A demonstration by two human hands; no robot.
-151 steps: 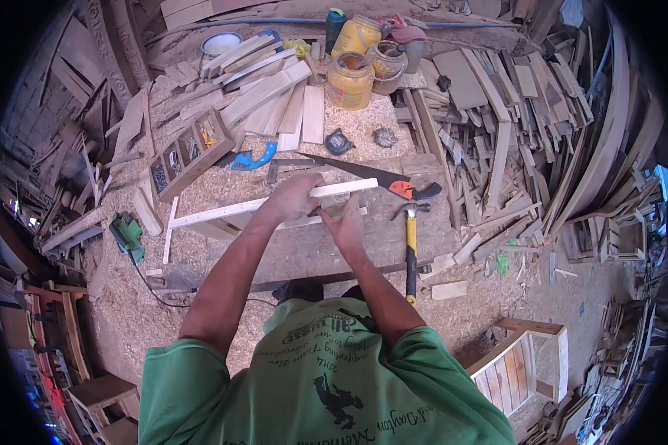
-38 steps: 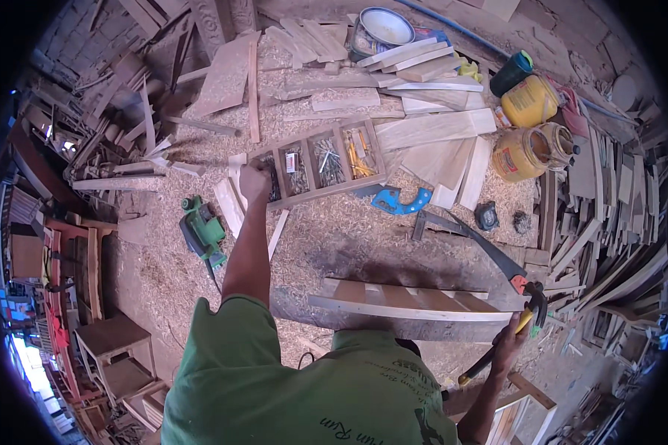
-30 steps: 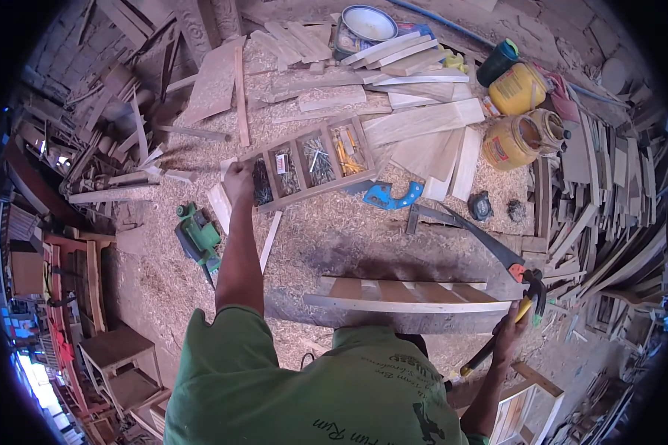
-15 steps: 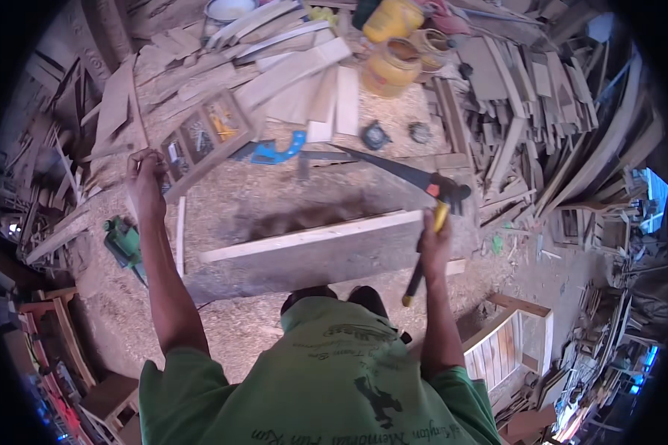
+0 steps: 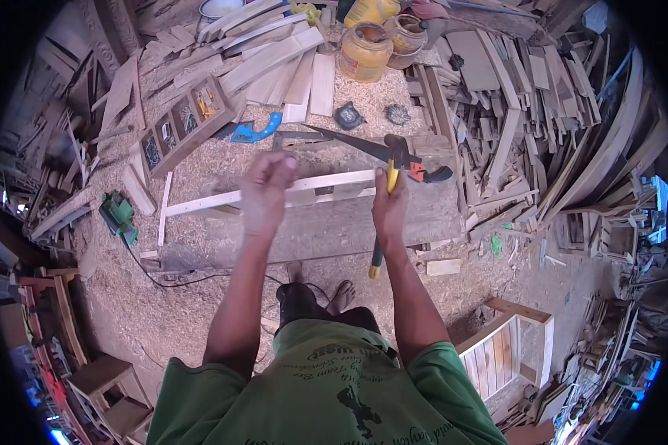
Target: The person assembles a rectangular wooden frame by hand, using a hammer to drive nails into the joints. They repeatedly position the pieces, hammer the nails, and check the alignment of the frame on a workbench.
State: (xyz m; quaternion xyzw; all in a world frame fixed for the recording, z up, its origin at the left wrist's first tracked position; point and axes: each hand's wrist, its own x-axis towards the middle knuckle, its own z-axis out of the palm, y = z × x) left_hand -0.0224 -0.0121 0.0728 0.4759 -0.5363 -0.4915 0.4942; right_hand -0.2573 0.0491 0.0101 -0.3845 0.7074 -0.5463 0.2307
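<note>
My left hand [image 5: 267,194] hovers over a pale wooden strip [image 5: 326,180] on the workbench [image 5: 427,211]. Its fingers are curled with the thumb against them; blur hides whatever small thing they may pinch. My right hand [image 5: 390,211] grips a hammer [image 5: 395,152] by its yellow and black handle, head up, beside the strip's right end. Behind the hammer lies a handsaw [image 5: 356,144] with an orange and black handle. A second pale strip lies close along the first, partly hidden by my hands.
A compartmented wooden box [image 5: 188,124] of nails and small hardware sits back left, next to a blue-handled saw [image 5: 256,130]. A green power tool [image 5: 117,216] trails a cord. Yellow jars [image 5: 365,53] stand behind. Scrap wood [image 5: 523,96] is piled right.
My left hand has come from the hardware box to above the pale strip. My right hand has shifted left with the hammer, now more upright.
</note>
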